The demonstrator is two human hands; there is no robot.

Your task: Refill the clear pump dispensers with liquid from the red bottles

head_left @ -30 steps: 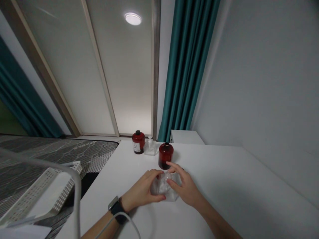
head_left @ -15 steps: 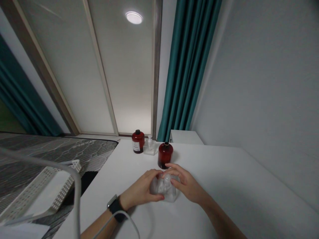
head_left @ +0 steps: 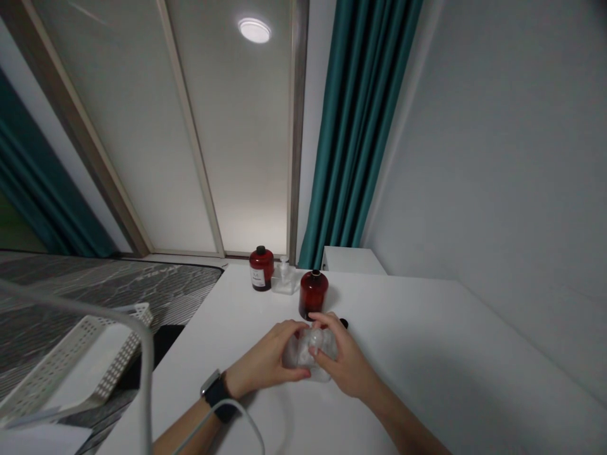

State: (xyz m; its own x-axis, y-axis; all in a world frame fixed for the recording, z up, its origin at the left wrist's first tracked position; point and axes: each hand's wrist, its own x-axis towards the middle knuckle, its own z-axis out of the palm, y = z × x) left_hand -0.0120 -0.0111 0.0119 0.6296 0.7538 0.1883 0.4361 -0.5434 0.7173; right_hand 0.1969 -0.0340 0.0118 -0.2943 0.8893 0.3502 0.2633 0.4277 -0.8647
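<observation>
A clear, squarish bottle (head_left: 307,359) stands on the white table between my two hands. My left hand (head_left: 266,359), with a dark watch on the wrist, curves around its left side, thumb in front and fingers behind. At the bottle's pale top, the thumb and fingers of my right hand (head_left: 342,355) are closed around it; the exact shape of that top is partly hidden. Just behind stands an open-necked dark red bottle (head_left: 313,294). A small black cap (head_left: 344,323) shows past my right knuckles.
Farther back are a labelled red bottle (head_left: 261,268) with a black cap and a clear pump bottle (head_left: 283,281). A white perforated basket (head_left: 126,338) is left of the table (head_left: 427,328). A pale cable (head_left: 148,379) crosses the left foreground.
My right thumb and fingers opened a little off the bottle's top, then came back onto it with the hand turned. The black cap is now uncovered. My left hand keeps its hold.
</observation>
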